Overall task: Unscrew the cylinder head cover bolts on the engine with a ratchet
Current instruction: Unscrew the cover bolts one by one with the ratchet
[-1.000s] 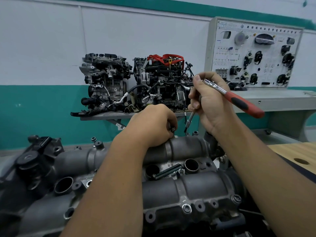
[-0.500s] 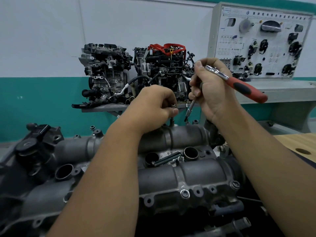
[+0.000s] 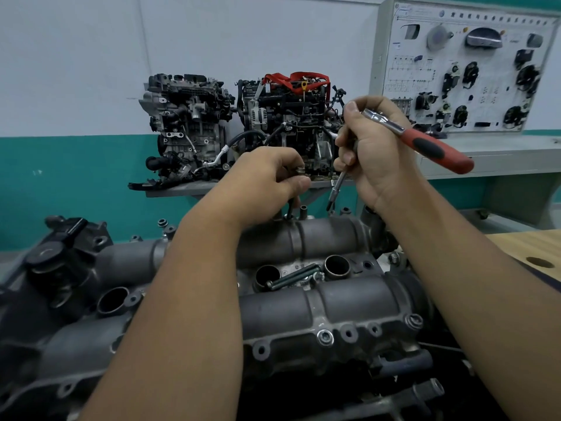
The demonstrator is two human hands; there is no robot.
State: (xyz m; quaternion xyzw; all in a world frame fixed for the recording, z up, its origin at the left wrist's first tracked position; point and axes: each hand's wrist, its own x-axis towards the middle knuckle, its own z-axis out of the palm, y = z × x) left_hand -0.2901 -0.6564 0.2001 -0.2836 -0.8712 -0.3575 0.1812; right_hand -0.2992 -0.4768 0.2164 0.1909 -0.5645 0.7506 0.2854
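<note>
since the earlier frame a bolt [image 3: 299,183] has been drawn higher out of the far edge of the cylinder head cover [image 3: 328,302], pinched by the left hand [image 3: 267,180]. the ratchet [image 3: 416,138] is gripped clear by the right hand [image 3: 373,153], extension hanging. lifting out is judged in hand; reseating on another bolt comes next. the cover looks grey, ribbed cast metal.

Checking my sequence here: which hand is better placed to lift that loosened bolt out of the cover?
Left. The left hand already pinches the bolt above the cylinder head cover. The right hand grips the ratchet, raised off the engine.
</note>
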